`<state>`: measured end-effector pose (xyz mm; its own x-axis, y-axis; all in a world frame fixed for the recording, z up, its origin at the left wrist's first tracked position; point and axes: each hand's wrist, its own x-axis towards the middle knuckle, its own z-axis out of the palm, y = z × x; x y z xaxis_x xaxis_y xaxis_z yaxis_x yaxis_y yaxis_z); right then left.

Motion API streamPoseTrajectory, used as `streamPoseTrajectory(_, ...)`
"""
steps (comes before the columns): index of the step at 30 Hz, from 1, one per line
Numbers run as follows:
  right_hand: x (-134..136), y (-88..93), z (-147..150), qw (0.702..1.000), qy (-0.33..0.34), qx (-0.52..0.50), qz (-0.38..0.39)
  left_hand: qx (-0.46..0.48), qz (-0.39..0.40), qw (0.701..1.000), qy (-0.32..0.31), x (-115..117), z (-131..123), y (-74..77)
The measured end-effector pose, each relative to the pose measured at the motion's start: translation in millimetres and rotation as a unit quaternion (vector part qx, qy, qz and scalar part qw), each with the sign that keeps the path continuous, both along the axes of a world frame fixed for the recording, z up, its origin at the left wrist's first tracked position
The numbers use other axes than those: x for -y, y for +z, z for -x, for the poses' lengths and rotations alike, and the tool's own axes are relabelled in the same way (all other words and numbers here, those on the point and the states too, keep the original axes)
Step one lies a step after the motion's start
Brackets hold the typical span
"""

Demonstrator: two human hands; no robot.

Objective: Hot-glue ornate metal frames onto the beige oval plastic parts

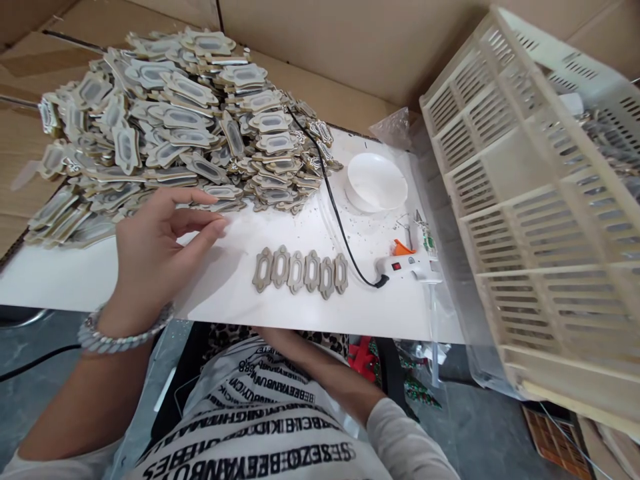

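Note:
My left hand [157, 250] hovers over the white table [60, 277], fingers spread and empty, its fingertips close to the front edge of a big heap of flat beige frame-shaped pieces [170, 120]. A row of several such pieces [300, 271] lies face down in the middle of the table, to the right of that hand. My right forearm [325, 373] runs under the table's front edge; the hand itself is hidden beneath the tabletop.
A white glue gun [407, 267] with an orange trigger lies right of the row, its black cord [333, 200] running up over the heap. A white round dish [376, 181] sits behind it. A large cream slatted plastic crate [540, 200] leans at the right. Cardboard walls stand behind.

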<state>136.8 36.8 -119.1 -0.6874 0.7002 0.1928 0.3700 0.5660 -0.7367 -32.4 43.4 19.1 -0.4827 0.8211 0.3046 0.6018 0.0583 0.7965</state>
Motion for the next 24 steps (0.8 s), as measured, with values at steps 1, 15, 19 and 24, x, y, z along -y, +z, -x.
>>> streamPoseTrajectory(1, -0.3, -0.1, -0.3, 1.000, 0.008, 0.003, 0.010, 0.000, 0.004, 1.000, -0.003, 0.5, -0.3, 0.5)
streamPoseTrajectory(15, -7.1, 126.0, -75.7, 0.959, 0.209, -0.071, 0.180, 0.007, -0.026, 0.999, -0.020, 6.7, -3.2, 0.4)
streamPoseTrajectory(19, -37.4, 160.3, -68.6, 0.962, 0.031, -0.161, 0.217, -0.032, -0.017, 0.998, -0.058, 12.1, 0.1, 1.5)
streamPoseTrajectory(24, -76.8, 162.6, -54.0, 0.982, 0.003, -0.137, 0.126, -0.124, -0.014, 0.969, -0.211, 27.2, 12.0, 3.5)
